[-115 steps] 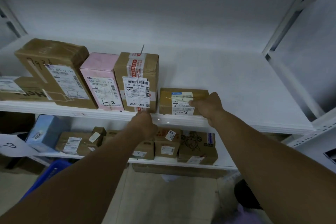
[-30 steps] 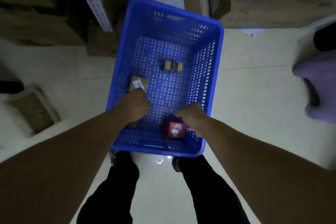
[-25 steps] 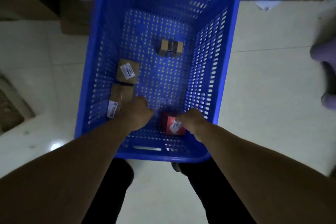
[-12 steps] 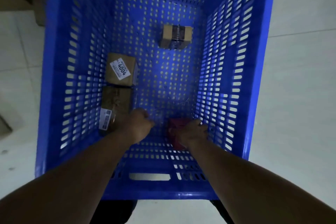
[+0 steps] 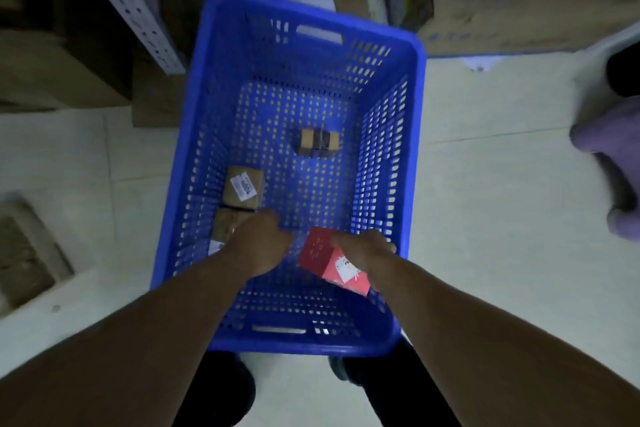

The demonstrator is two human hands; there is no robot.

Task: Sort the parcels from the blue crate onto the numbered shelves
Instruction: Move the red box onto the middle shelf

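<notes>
The right hand [image 5: 363,250] grasps the red parcel [image 5: 327,262], raised and tilted inside the blue crate [image 5: 298,347], probably to expose its label. The left hand [image 5: 259,241] covers a brown parcel [image 5: 227,225]; whether it grips cannot be told.

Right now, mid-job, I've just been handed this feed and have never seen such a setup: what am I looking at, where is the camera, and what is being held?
There is no machine here: a person works with two bare hands. The single picture comes from a camera worn on the person's head, looking forward and down. On the floor stands a blue crate. The right hand has its fingers round a red box with a white label, held tilted. The left hand sits over a brown parcel by the crate's left wall; whether it grips it I cannot tell. Two more lie in the crate: a labelled brown parcel just beyond the left hand, and a small taped box nearer the far end.
</notes>
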